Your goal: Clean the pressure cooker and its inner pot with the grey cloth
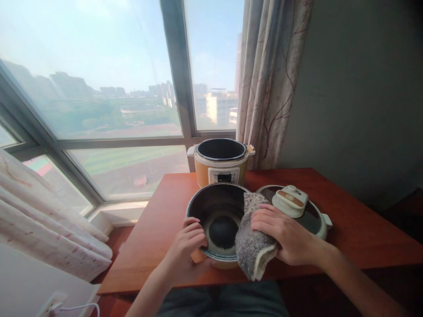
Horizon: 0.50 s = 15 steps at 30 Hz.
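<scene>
A dark inner cooking pot [214,207] stands near the front edge of a reddish wooden table [357,229]. My left hand [188,244] grips the pot's near left rim. My right hand [284,233] presses a grey fuzzy cloth [253,244] against the pot's right rim, with the cloth draped over the edge. Behind the pot sits an orange electric cooker body [220,163] with its top open. The cooker's lid [297,207], with a white and brown handle, lies flat to the right of the pot, just beyond my right hand.
A large window [109,101] fills the back left, with a patterned curtain [271,83] hanging at the table's back edge. A grey wall [363,97] borders the right side. A white curtain [42,220] and a power strip [53,304] lie at lower left.
</scene>
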Available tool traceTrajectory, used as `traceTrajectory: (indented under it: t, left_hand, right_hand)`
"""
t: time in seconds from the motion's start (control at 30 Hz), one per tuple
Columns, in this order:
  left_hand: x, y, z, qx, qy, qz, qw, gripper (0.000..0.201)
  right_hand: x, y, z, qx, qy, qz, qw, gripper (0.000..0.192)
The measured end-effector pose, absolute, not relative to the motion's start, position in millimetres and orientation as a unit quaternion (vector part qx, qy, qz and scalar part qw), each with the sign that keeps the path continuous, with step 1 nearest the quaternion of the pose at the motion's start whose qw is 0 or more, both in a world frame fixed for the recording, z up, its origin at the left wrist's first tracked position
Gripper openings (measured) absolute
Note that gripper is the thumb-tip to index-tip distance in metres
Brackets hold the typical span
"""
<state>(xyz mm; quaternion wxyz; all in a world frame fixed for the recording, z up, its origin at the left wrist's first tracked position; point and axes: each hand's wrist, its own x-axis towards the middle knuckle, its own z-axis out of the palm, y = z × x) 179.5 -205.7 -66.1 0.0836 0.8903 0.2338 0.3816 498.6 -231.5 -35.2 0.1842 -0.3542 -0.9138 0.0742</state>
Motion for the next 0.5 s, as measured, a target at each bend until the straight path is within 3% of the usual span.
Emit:
traceTrajectory:
  t: [0.23, 0.5]
  left_hand:
    - [167.4, -195.0, -63.9, 0.908, 0.219, 0.35, 0.073, 0.017]
    - [170.7, -200.9, -71.5, 0.9, 0.226, 0.369, 0.056, 0.009]
  right_hand:
    - [507.5, -220.9, -46.4, -0.368, -0.905, 0.048, 0.206, 0.05]
    - [486.6, -262.2, -107.6, -0.437, -0.838, -0.042, 0.323, 0.086]
